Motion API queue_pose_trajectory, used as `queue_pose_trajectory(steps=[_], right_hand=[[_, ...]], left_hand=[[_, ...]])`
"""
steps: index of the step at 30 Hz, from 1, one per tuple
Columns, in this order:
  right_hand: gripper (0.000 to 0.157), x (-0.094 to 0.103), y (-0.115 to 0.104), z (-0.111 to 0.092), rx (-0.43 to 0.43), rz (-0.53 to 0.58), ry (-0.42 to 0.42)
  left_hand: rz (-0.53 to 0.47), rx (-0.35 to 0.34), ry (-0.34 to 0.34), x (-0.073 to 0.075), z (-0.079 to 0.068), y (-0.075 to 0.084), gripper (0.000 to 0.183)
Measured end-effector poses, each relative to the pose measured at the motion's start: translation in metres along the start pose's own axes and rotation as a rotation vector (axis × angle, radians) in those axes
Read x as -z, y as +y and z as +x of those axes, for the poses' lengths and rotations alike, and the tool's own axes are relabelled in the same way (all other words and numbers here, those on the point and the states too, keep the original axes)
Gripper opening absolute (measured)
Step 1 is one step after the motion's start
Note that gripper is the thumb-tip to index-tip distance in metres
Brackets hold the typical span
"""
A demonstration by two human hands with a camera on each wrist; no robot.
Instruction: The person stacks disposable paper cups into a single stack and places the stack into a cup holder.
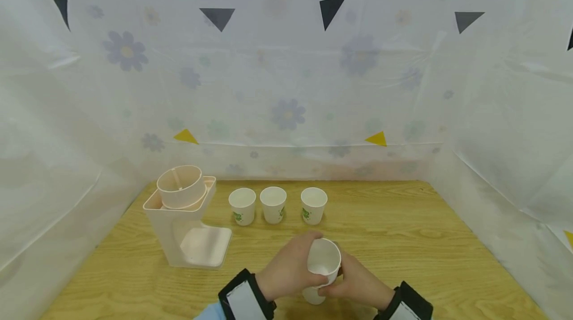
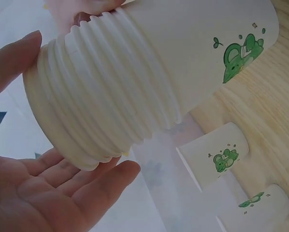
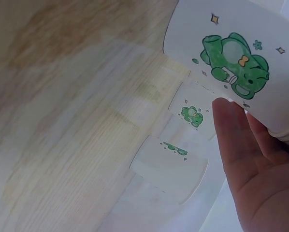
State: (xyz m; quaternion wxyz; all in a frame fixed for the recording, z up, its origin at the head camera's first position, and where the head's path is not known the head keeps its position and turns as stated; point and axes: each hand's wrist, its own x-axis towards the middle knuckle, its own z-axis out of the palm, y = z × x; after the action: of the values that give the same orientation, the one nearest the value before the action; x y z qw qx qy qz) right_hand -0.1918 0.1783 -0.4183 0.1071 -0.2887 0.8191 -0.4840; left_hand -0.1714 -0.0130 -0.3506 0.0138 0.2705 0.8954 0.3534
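Observation:
Both hands hold a stack of white paper cups [image 1: 323, 260] near the front of the table, its open mouth tilted toward the head camera. My left hand [image 1: 288, 267] has its thumb and fingers around the upper rims. From the other side, my right hand [image 1: 360, 280] grips the stack, partly hidden behind it. Several nested rims [image 2: 101, 92] show in the left wrist view, and the lowest cup bears a green cartoon print [image 3: 236, 65]. Beyond the hands, three single paper cups [image 1: 242, 206] stand upright in a row.
A cream-coloured stand [image 1: 167, 233] with an open round tube [image 1: 181, 195] on top and a flat base plate [image 1: 210, 245] is left of the cups. The wood-grain table [image 1: 403, 240] is enclosed by white flowered sheeting [image 1: 286, 71] at the back and sides.

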Motion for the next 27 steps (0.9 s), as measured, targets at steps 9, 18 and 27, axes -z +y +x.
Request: queue_pose_trajectory(steps=[9,18,27], right_hand=[[0.074,0.000,0.001,0.001,0.017,-0.016,0.004],[0.075,0.000,0.001,0.001,0.034,-0.025,0.003],[0.080,-0.001,0.000,0.002,0.001,-0.048,0.018]], left_hand=[[-0.090,0.047,-0.019,-0.001,0.001,-0.005,0.074],[-0.037,0.054,0.045,0.001,0.003,-0.022,0.074],[0.290,0.240,0.424,0.028,0.024,-0.077,0.060]])
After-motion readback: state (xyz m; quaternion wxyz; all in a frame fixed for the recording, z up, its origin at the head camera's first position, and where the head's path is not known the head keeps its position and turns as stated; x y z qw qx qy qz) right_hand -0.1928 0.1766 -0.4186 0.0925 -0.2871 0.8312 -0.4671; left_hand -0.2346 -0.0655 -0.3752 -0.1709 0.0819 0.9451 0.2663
